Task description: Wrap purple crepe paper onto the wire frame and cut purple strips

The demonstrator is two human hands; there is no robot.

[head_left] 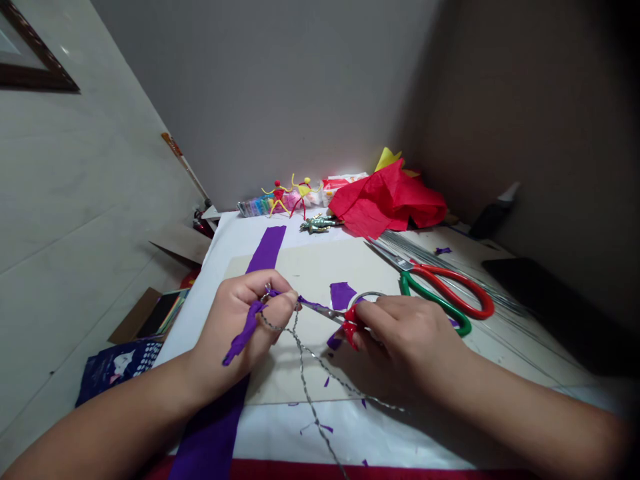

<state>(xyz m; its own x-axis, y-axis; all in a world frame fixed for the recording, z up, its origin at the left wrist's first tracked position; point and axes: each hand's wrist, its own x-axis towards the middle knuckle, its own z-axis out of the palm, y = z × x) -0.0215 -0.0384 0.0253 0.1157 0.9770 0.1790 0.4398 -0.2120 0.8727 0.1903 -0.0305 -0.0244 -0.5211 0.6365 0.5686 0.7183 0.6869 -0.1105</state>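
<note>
In my left hand (pixel 255 313) is a twisted wire figure (pixel 301 353), pinched near its top, with long silver strands dangling over the board. Purple crepe paper (pixel 245 335) is wrapped on part of the wire and sticks out below my fingers. My right hand (pixel 400 327) is closed around the red handles of small pliers or scissors (pixel 351 323); their metal tip reaches the purple strip beside my left fingertips. Whether the tip grips the strip I cannot tell. Under my left hand runs a long purple paper strip (pixel 267 249).
Large scissors (pixel 440 283) with red and green handles lie on a bundle of wires (pixel 500 297) at right. Red crepe paper (pixel 393 200), two small wire figures (pixel 303 190) and a metallic figurine (pixel 320 223) sit at the back. Purple scraps (pixel 343 295) dot the board (pixel 310 263).
</note>
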